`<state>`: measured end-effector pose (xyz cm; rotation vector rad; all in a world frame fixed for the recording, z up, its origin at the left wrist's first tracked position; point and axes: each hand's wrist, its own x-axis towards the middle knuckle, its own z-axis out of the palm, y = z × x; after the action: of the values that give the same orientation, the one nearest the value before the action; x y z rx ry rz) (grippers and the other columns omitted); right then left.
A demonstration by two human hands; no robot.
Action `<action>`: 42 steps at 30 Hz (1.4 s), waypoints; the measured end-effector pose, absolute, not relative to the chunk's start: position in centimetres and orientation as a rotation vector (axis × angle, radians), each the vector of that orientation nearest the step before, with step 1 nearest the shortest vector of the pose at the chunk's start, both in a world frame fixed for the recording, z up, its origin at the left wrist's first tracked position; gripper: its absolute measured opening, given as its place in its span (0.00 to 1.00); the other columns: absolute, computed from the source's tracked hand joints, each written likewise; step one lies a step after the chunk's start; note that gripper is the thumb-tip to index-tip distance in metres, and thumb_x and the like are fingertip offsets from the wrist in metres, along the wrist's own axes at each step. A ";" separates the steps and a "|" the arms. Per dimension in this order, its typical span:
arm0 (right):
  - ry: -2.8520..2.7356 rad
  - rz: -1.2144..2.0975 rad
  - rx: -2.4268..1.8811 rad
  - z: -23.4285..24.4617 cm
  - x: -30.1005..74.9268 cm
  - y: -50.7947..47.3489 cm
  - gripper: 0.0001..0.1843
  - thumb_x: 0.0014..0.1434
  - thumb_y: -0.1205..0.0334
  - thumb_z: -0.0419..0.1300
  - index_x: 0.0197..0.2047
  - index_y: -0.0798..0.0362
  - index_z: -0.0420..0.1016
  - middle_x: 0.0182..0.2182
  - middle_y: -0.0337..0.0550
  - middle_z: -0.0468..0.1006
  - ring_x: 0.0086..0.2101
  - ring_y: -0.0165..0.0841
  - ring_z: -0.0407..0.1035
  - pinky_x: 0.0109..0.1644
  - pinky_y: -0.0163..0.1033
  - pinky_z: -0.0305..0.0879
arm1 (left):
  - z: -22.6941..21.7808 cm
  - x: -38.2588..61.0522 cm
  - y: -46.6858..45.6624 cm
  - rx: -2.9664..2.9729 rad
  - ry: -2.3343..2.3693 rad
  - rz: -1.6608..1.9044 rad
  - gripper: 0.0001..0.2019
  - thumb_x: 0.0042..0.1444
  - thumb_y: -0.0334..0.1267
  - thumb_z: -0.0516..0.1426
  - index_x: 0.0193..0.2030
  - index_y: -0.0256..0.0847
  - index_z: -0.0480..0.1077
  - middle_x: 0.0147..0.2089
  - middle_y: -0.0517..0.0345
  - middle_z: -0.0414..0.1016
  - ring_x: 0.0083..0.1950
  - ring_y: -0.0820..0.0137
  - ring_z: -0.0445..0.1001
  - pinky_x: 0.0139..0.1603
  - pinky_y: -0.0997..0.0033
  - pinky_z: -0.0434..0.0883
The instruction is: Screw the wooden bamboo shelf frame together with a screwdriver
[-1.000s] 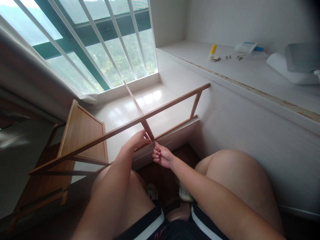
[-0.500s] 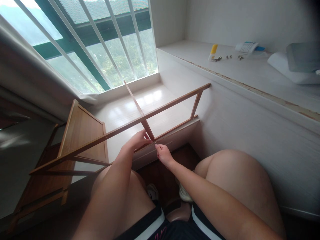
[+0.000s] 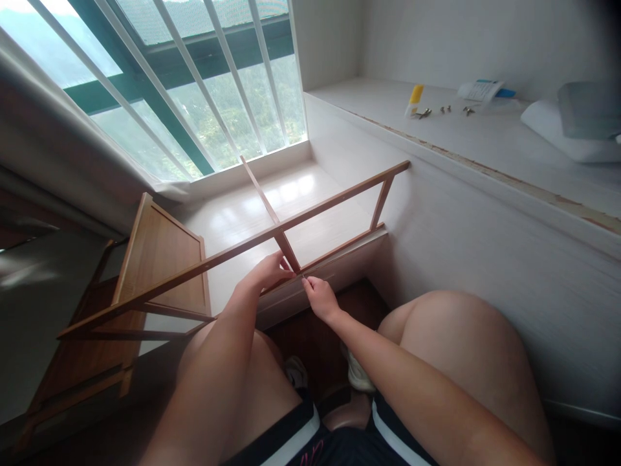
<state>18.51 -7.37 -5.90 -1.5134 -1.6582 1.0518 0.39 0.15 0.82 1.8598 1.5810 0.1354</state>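
While the left hand (image 3: 272, 270) rests curled against the wooden frame (image 3: 339, 197) at center, grip unclear, the right hand (image 3: 321, 298) pinches a thin piece (image 3: 304, 277); the frame looks mostly joined, loose screws (image 3: 468, 111) unused, upper right.

The right hand (image 3: 321, 299) rolled at the wrist.
Its curled fingers, plainly visible a second earlier, turned under, bringing the back uppermost, and it shifted slightly rightward.

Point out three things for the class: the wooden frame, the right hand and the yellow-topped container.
Wooden frame (image 3: 252, 241): head view, on its long top rail.
Right hand (image 3: 320, 299): head view, on its back.
Yellow-topped container (image 3: 415, 97): head view, on its yellow part.
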 end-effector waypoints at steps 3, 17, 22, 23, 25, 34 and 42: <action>-1.740 0.931 -1.635 -5.8 18.7 -7.4 0.20 0.65 0.51 0.49 0.24 0.50 0.60 0.20 0.38 0.63 0.22 0.31 0.53 0.29 0.37 0.41 | 0.8 0.4 0.1 1.852 1.579 0.137 0.18 0.44 0.46 0.64 0.42 0.44 0.73 0.39 0.57 0.77 0.31 0.69 0.74 0.28 0.72 0.66; -0.403 2.306 -0.611 -6.1 18.1 -7.8 0.26 0.59 0.44 0.59 0.24 0.51 0.50 0.15 0.28 0.51 0.18 0.24 0.49 0.21 0.30 0.43 | 0.7 0.4 0.0 1.883 1.553 0.155 0.18 0.45 0.45 0.63 0.43 0.41 0.74 0.40 0.56 0.77 0.33 0.68 0.75 0.30 0.72 0.67; -0.264 2.390 -0.533 -5.9 18.6 -7.6 0.26 0.62 0.47 0.57 0.23 0.51 0.50 0.15 0.30 0.51 0.18 0.25 0.49 0.21 0.31 0.43 | 0.9 0.6 0.0 1.884 1.566 0.157 0.18 0.45 0.45 0.64 0.43 0.41 0.74 0.41 0.55 0.78 0.33 0.68 0.75 0.31 0.72 0.67; -0.258 2.387 -0.535 -5.8 18.6 -7.6 0.26 0.62 0.48 0.57 0.23 0.51 0.50 0.15 0.30 0.51 0.18 0.25 0.49 0.21 0.31 0.43 | 0.9 0.6 0.0 1.879 1.574 0.156 0.18 0.45 0.45 0.64 0.43 0.41 0.74 0.41 0.55 0.78 0.33 0.68 0.74 0.31 0.72 0.67; -0.251 2.376 -0.538 -5.6 18.6 -7.6 0.26 0.62 0.48 0.57 0.22 0.51 0.50 0.14 0.30 0.51 0.18 0.25 0.48 0.21 0.31 0.42 | 0.9 0.7 0.0 1.868 1.588 0.147 0.18 0.44 0.45 0.64 0.42 0.42 0.74 0.41 0.55 0.78 0.32 0.68 0.74 0.30 0.73 0.67; -0.289 2.301 -0.571 -6.3 18.2 -8.2 0.26 0.60 0.47 0.58 0.22 0.51 0.50 0.14 0.29 0.51 0.16 0.24 0.48 0.20 0.31 0.41 | 0.5 0.3 0.2 1.869 1.574 0.148 0.19 0.44 0.46 0.64 0.43 0.41 0.74 0.40 0.55 0.77 0.32 0.69 0.74 0.29 0.72 0.66; -0.490 2.091 -0.735 -6.2 17.6 -8.4 0.25 0.56 0.44 0.61 0.24 0.50 0.53 0.13 0.27 0.52 0.15 0.24 0.50 0.17 0.30 0.42 | 0.5 0.3 0.1 1.878 1.571 0.155 0.20 0.44 0.47 0.64 0.44 0.41 0.73 0.40 0.56 0.77 0.33 0.68 0.74 0.31 0.72 0.66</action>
<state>17.58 -8.44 -6.20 -0.7351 -0.4897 2.0914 0.34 0.10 0.50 1.8778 1.5713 0.1549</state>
